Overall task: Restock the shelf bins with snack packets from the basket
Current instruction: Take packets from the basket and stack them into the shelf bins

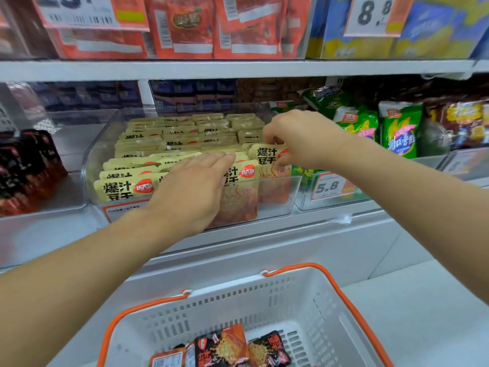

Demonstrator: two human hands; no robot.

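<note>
- Snack packets (124, 189), yellow tops with orange lower halves, stand in tight rows inside the clear shelf bin (277, 205) at twelve o'clock from me, filling it from front wall to back.
- My left hand (193, 186) lies flat across the front rows, fingers straight and together, pressing on the packet tops and gripping nothing.
- My right hand (299, 139) reaches in at about one o'clock, fingers curled down over the top edge of one yellow packet (267, 154) in the right-hand column, thumb pinching its face.
- The basket (264, 308), white with orange handles, sits at six o'clock below the shelf; a few black and orange packets (225, 348) lie in its bottom.
- The bin stands on a pale grey shelf (264, 237) with a price label at its front lip.
- At nine o'clock a neighbouring clear bin holds dark red and black packs (29, 168).
- At two to three o'clock green bags (399, 131) stand upright, with a 5.8 price tag (328, 186) on the bin below them.
- The upper shelf (238, 70) at twelve o'clock carries red pouches (185, 25) and, toward one o'clock, blue and yellow boxes (370, 46) behind an 8.8 tag.
</note>
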